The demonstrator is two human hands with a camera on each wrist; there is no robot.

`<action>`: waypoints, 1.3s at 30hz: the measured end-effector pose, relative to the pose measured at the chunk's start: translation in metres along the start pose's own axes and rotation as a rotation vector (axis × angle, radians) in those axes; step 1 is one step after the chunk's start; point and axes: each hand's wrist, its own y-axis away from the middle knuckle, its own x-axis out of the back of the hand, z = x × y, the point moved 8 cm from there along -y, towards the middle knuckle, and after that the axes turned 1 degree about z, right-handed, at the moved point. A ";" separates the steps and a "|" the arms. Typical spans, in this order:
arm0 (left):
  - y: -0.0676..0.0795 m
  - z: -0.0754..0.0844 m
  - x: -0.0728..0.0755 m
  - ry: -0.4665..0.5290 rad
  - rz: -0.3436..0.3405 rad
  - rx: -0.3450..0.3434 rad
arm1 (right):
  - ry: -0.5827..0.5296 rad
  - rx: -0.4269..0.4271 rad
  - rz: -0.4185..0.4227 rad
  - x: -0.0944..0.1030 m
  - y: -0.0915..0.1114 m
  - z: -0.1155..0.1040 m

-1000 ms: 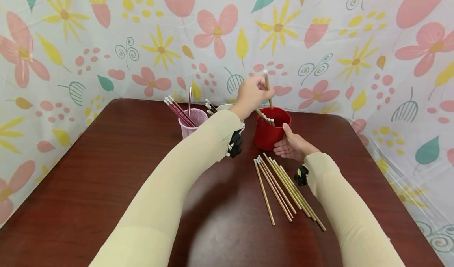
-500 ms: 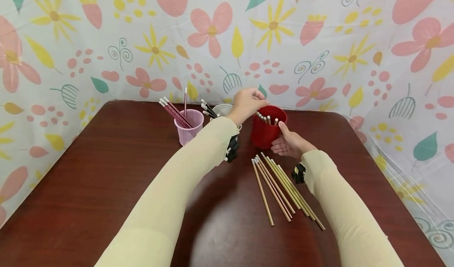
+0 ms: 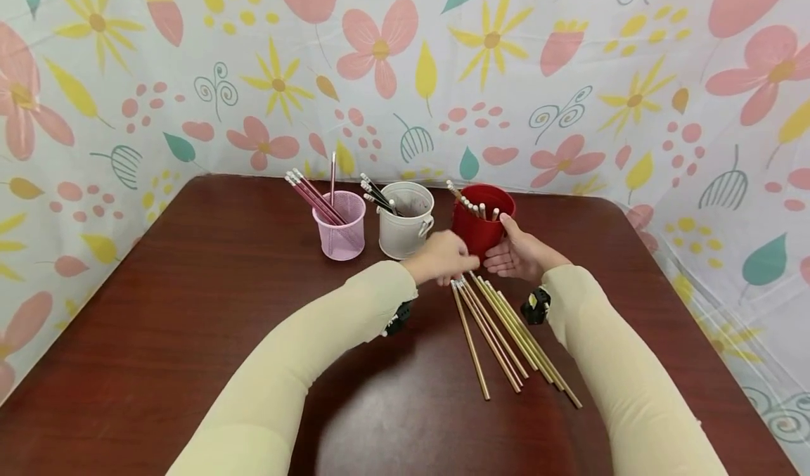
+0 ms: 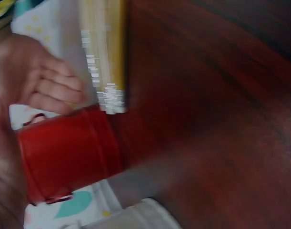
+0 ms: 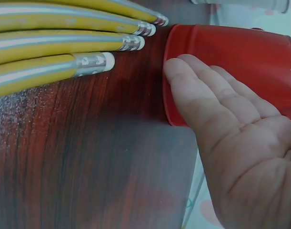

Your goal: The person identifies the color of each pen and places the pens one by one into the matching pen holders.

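Observation:
My left hand, blurred by motion, hovers just in front of the red bucket. It holds nothing visible, its fingers loosely bent over the eraser ends of several gold pencils lying fanned on the table. My right hand rests along the bucket's right side, thumb at the rim and fingers straight; the right wrist view shows those fingers laid against the red wall. Several pencils stand in the bucket, white erasers up, lower parts hidden. At the left wrist view's edge, part of my left hand shows.
Left of the red bucket stand a white bucket with several black pencils and a pink mesh cup with several maroon pencils. A floral cloth hangs behind the dark wooden table.
My left hand lowered a pencil into the red bucket, let it go, and came down and toward me to the lying pencils. The right hand stayed at the bucket.

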 end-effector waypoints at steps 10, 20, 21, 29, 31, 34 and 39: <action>0.008 -0.031 -0.062 -0.277 -0.355 0.162 | 0.016 -0.028 -0.005 0.001 0.005 0.002; 0.007 -0.048 -0.069 -0.305 -0.371 0.201 | -0.005 -0.036 0.001 -0.006 0.005 0.008; 0.007 -0.047 -0.069 -0.303 -0.373 0.199 | -0.009 -0.033 -0.003 -0.005 0.006 0.008; 0.023 -0.034 -0.067 -0.176 -0.360 0.180 | 0.057 -0.040 -0.096 -0.005 0.009 0.007; 0.027 -0.025 -0.058 -0.139 -0.333 0.125 | 0.084 -0.033 -0.120 -0.004 0.009 0.007; 0.036 -0.011 -0.035 -0.014 -0.275 0.005 | 0.095 -0.023 -0.125 -0.003 0.009 0.007; 0.055 -0.003 0.017 0.243 -0.137 -0.188 | 0.100 -0.023 -0.097 -0.002 0.009 0.004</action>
